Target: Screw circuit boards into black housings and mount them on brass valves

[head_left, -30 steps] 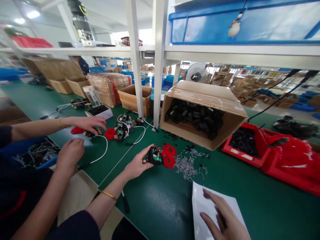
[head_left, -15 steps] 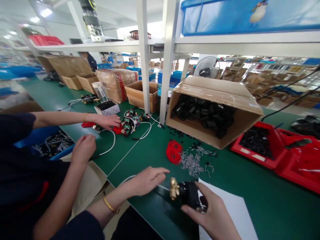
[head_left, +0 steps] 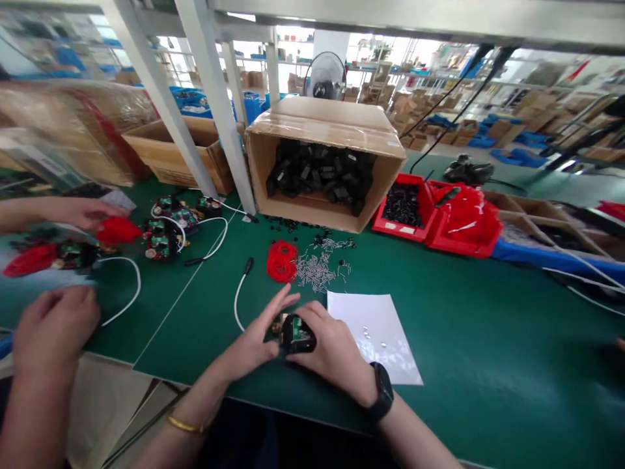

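A co-worker's hand (head_left: 53, 329) is off at the far left, loosely curled; white cable (head_left: 237, 296) snakes toward the middle; my left hand (head_left: 254, 342) is spread, bracing the small black module (head_left: 295, 333); right hand (head_left: 332, 348) curls over it, pinching the shell; paper sheet (head_left: 375, 332) just beside on the desk (head_left: 463, 326); module looks light and rigid, exposed board likely fragile, so grip the plastic sides.

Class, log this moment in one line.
left hand: touching black module | right hand: gripping black module | nearby: white sheet, white cable, red wire coil, metal pins
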### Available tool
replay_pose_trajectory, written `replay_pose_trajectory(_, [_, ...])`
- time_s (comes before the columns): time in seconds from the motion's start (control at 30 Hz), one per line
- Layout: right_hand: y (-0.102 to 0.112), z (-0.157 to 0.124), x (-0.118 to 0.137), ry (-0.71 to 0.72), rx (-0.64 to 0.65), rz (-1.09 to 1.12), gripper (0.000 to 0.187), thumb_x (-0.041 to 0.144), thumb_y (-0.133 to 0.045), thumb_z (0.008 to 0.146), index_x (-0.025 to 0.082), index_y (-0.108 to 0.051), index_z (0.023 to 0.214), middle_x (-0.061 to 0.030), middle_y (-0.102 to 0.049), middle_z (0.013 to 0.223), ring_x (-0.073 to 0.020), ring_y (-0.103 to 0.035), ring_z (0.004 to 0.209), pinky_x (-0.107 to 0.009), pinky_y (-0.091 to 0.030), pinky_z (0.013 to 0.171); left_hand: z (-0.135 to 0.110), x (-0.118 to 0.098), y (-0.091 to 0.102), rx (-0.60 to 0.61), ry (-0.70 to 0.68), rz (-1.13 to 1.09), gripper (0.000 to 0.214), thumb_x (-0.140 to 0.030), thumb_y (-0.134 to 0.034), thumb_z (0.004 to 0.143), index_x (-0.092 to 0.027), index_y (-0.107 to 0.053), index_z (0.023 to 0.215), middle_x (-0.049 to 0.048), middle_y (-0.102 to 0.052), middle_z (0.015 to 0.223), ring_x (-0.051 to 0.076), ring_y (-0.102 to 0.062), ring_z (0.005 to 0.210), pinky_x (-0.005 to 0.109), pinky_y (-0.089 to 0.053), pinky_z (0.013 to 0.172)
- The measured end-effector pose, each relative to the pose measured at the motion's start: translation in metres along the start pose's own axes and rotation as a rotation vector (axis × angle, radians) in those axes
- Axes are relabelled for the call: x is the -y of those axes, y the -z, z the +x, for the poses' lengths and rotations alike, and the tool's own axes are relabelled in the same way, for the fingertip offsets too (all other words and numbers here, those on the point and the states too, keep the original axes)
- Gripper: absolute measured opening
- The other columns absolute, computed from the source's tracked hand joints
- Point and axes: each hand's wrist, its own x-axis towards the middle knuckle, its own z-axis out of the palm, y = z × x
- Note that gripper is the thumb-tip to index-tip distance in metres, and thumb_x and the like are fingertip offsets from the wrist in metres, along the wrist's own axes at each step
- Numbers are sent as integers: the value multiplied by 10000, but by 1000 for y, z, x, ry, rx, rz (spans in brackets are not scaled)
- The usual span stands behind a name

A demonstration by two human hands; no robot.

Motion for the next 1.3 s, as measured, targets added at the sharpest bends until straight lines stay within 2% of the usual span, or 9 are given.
replay_pose_trajectory(0.1, [16,-5,4,214,101,1,512,327,-680,759,237,-476,1220,-59,-517,1250,-216,-606,955,-309,-524,703,7,-18,19,200,88,-26,967,-623,-715,552,-199,-377,1353,122,-481,1341,314,-443,1233,429,-321,1041])
replay_pose_trajectory(0.2, [25,-7,3,275,136,-3,469,286,-616,818,274,-458,1260,-49,-499,1281,-204,-608,947,-297,-524,706,10,-23,18,250,119,64,734,-436,-771,572,-175,-518,1209,73,-605,1154,288,-553,1077,389,-423,935])
replay_pose_trajectory(0.33, [22,-14,-10,164,-30,181,693,219,-686,752,324,-356,1352,-75,-397,1360,-239,-521,1100,-300,-522,745,1,-9,4,-40,32,168,694,-337,-746,607,-205,-430,1211,65,-548,1161,266,-548,1048,361,-459,889])
replay_pose_trajectory(0.43, [14,-20,-17,-56,-139,449,760,272,-737,704,293,-349,1358,-64,-526,1126,-209,-570,945,-260,-517,633,-6,7,-8,-271,-11,258,693,-290,-743,622,-217,-375,1205,93,-469,1224,274,-518,1094,379,-442,928])
replay_pose_trajectory(0.7, [-22,-22,-14,-263,-307,317,259,129,-656,726,193,-554,955,-17,-563,829,-179,-569,756,-304,-487,669,-2,37,-40,-404,-73,335,613,-246,-710,689,-235,-396,1215,91,-455,1238,268,-479,1168,429,-363,1027])
replay_pose_trajectory(0.8, [-27,-24,-19,-167,-333,142,33,151,-559,823,184,-555,824,-43,-564,832,-174,-568,730,-288,-475,638,-2,39,-37,-383,-67,304,657,-250,-741,662,-242,-416,1234,88,-477,1261,274,-495,1165,420,-377,1024])
replay_pose_trajectory(0.97, [-23,-20,-21,128,-281,-70,212,240,-420,935,187,-596,829,-65,-590,853,-155,-572,719,-246,-458,592,-3,48,-28,-370,-92,277,543,-265,-727,684,-240,-512,1182,92,-534,1238,285,-498,1176,463,-349,1050])
replay_pose_trajectory(1.13, [-10,5,-19,146,-289,65,256,258,-433,924,178,-595,743,-38,-587,726,-141,-556,643,-226,-429,554,-6,69,-26,-428,-90,246,512,-362,-735,672,-223,-587,1141,135,-533,1273,320,-447,1234,505,-334,1053])
replay_pose_trajectory(1.3, [20,83,-48,-252,-348,155,240,216,-441,890,166,-602,720,-5,-602,624,-134,-554,595,-220,-411,583,-7,74,-24,-422,-86,278,554,-443,-761,618,-236,-621,1113,163,-511,1303,337,-484,1203,518,-362,1023])
